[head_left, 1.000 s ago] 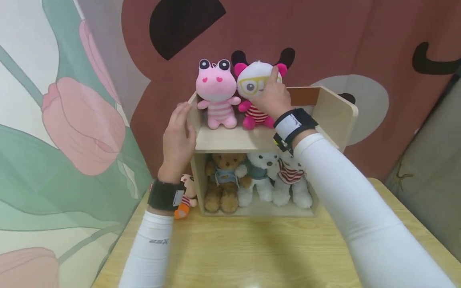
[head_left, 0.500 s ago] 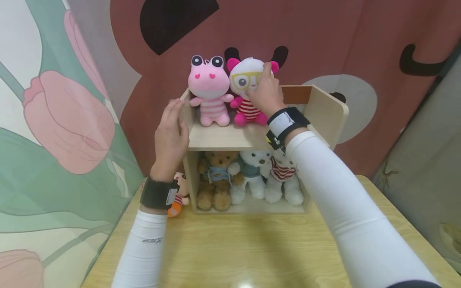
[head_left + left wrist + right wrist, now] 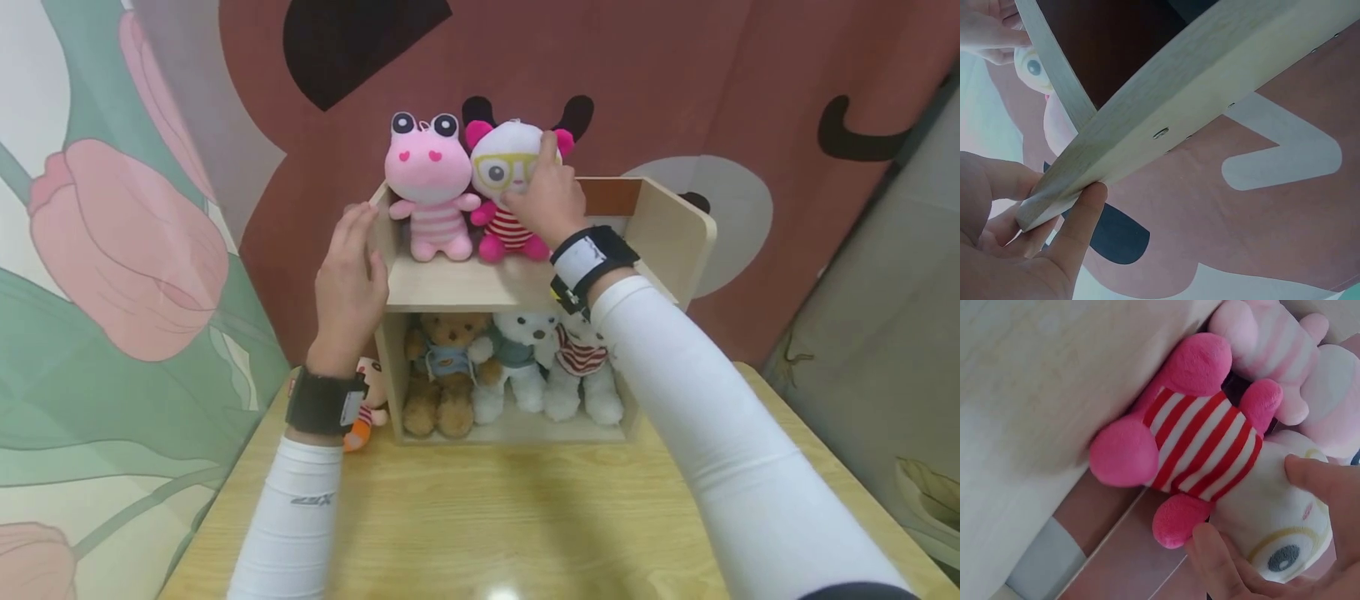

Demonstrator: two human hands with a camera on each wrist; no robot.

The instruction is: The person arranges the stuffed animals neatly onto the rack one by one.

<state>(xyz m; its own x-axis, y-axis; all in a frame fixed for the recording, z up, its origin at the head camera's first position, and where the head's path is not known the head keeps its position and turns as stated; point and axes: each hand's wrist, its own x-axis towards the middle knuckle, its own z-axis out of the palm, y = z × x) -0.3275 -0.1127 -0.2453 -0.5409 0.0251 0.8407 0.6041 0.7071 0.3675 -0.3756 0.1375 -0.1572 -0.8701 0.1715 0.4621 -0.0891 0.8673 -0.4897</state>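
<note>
A pink plush frog [image 3: 429, 179] with heart marks sits on the left of the upper shelf [image 3: 442, 287]. Beside it is a plush panda [image 3: 512, 208] with yellow glasses and a red-striped body. My right hand [image 3: 551, 196] grips the panda's head, thumb and fingers on either side of it [image 3: 1285, 519]; the panda's seat rests on the board. My left hand [image 3: 348, 283] holds the upper front of the shelf's left side panel [image 3: 1104, 147], the board between its thumb and fingers.
Below, a brown teddy bear [image 3: 448, 375] and two white teddy bears [image 3: 517, 358] sit in the lower compartment. A small doll in orange [image 3: 363, 417] stands left of the shelf, partly behind my wrist. The shelf stands on a wooden table [image 3: 480, 508] before a patterned wall.
The view has shifted, so everything appears slightly further left. Both hands keep their places on the panda and the side panel.
</note>
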